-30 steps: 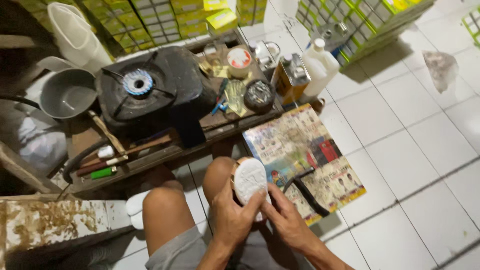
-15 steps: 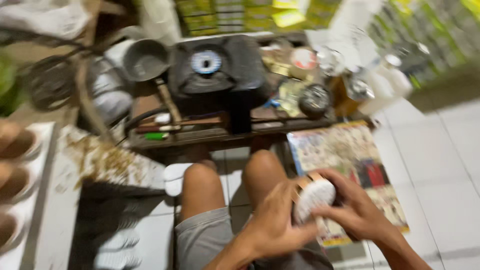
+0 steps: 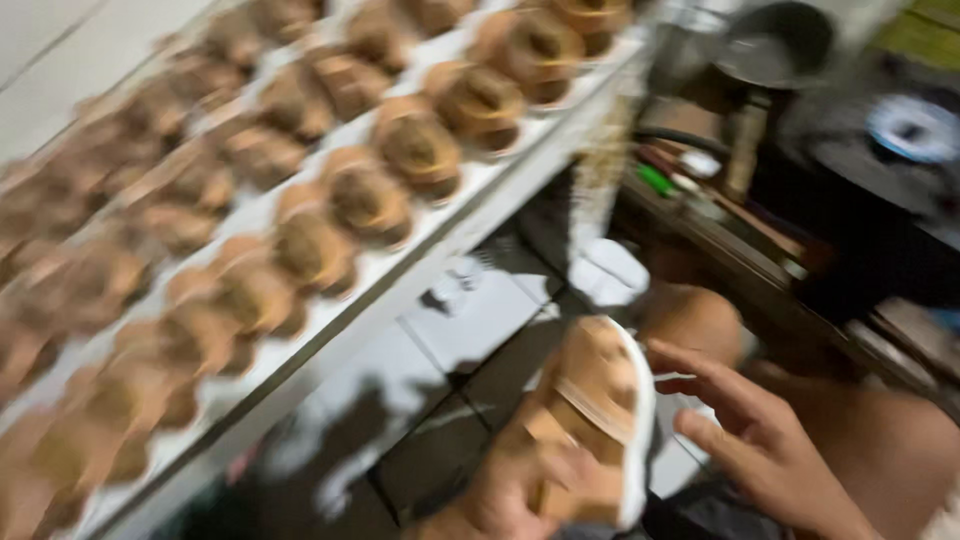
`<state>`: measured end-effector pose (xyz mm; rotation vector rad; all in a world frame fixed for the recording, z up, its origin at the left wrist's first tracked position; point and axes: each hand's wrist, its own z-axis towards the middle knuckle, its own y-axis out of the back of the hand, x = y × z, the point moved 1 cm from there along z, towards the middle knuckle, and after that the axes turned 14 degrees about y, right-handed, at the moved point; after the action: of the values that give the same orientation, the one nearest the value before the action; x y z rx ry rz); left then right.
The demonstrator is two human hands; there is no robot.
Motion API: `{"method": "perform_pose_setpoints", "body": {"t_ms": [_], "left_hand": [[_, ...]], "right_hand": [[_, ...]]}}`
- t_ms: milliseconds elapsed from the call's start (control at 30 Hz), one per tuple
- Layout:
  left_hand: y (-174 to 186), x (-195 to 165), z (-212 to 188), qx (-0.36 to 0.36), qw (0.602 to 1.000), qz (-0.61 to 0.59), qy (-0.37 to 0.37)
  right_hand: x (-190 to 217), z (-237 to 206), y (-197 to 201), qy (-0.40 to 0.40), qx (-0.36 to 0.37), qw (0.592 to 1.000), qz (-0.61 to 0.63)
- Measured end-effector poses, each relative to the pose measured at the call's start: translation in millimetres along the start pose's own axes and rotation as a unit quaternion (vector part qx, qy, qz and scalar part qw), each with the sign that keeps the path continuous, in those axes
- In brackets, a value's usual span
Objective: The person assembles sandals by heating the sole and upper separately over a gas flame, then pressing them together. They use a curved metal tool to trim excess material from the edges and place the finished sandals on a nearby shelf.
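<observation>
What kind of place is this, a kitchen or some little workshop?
Probably a small home food-making spot on a tiled floor. A long white tray holds rows of brown pastries, a gas burner sits nearby, and the left hand holds another filled piece.

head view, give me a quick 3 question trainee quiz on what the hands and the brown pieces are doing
1. True or false: the left hand holds a brown piece on a white base.
2. Where do the other brown pieces lie? A) in the pot B) in rows on a long white board C) on the stove
3. Fill in: the right hand is ____, fingers spread beside the held piece.

Key: 1 true; 2 B, the white board runs along the left; 3 open.
</observation>
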<state>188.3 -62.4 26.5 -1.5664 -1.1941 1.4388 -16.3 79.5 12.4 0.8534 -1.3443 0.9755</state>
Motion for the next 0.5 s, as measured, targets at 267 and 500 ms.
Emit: {"method": "perform_pose_setpoints", "body": {"t_ms": [267, 500], "left_hand": [[9.7, -130.5, -180.7, -0.197, 0.898, 0.028, -0.392], [0.4, -208.7, -395.5, -0.626, 0.457, 0.300, -0.555]], "right_hand": [[-58.5, 110.2, -47.2, -0.053, 0.046, 0.994, -0.082], [-166.6, 134.4, -18.7, 0.047, 0.027, 0.988, -0.145]]}}
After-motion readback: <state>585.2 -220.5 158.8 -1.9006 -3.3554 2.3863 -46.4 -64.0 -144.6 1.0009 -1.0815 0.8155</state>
